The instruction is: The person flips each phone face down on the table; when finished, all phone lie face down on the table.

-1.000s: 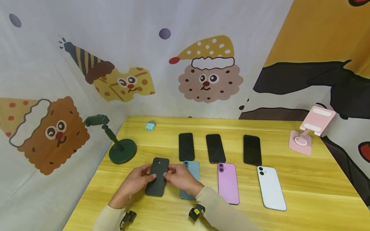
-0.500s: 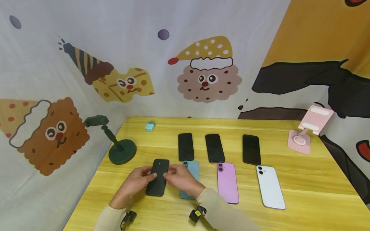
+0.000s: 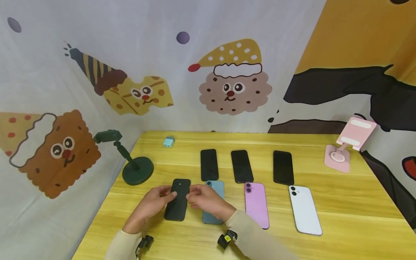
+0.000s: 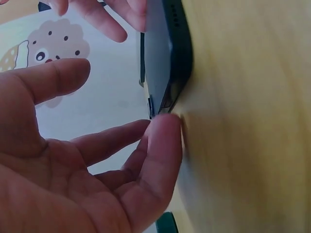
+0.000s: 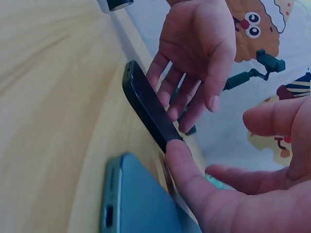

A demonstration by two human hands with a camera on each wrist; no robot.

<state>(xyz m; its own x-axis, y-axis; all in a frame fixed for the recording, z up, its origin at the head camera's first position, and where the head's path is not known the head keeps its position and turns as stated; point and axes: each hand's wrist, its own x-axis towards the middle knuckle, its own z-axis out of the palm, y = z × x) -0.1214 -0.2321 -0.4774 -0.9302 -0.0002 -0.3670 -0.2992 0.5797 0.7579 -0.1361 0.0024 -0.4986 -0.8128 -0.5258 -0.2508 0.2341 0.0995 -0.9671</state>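
Observation:
A black smartphone (image 3: 177, 204) lies back side up on the wooden table, between both hands. My left hand (image 3: 154, 202) is at its left edge; in the left wrist view the fingertips (image 4: 165, 131) meet the side of the phone while the thumb stays apart above. At the right edge, my right hand (image 3: 209, 200) has a fingertip (image 5: 179, 148) against the phone's side, its thumb raised away. Under the right hand and wrist, a blue smartphone (image 3: 212, 216) lies partly hidden.
Three dark phones, one of them (image 3: 209, 165) nearest the left, form a back row. A pink phone (image 3: 256, 207) and a white phone (image 3: 306, 211) lie to the right. Beyond are a green stand (image 3: 138, 171), a pale blue charger plug (image 3: 168, 142) and a pink stand (image 3: 338, 162).
My right hand has shifted slightly right, its thumb lifting off the black phone's edge. The left hand and the phone have barely moved.

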